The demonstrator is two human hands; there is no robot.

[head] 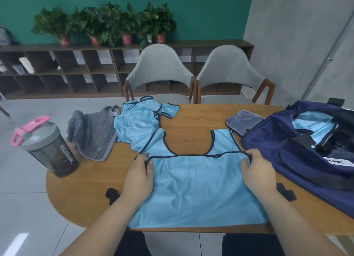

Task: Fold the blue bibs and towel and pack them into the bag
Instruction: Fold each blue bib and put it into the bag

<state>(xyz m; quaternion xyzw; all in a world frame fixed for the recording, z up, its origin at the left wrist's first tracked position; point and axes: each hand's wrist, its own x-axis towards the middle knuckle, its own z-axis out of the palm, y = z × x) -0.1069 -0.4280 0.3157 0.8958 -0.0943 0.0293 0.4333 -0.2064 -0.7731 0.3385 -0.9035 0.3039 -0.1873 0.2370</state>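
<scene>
**Wooden table, one bib flat, both hands on its trim**

Oval wooden table, tiled floor around it. Nearest: blue bib spread flat at the front edge. Left hand pinches the dark trim at the bib's left side. Right hand has its fingers curled over the trim at the right side. Further back, left: second bib crumpled, touching grey towel; shaker bottle beside the towel. Right: navy bag, open, with blue fabric inside. Behind the table: two grey chairs.
</scene>
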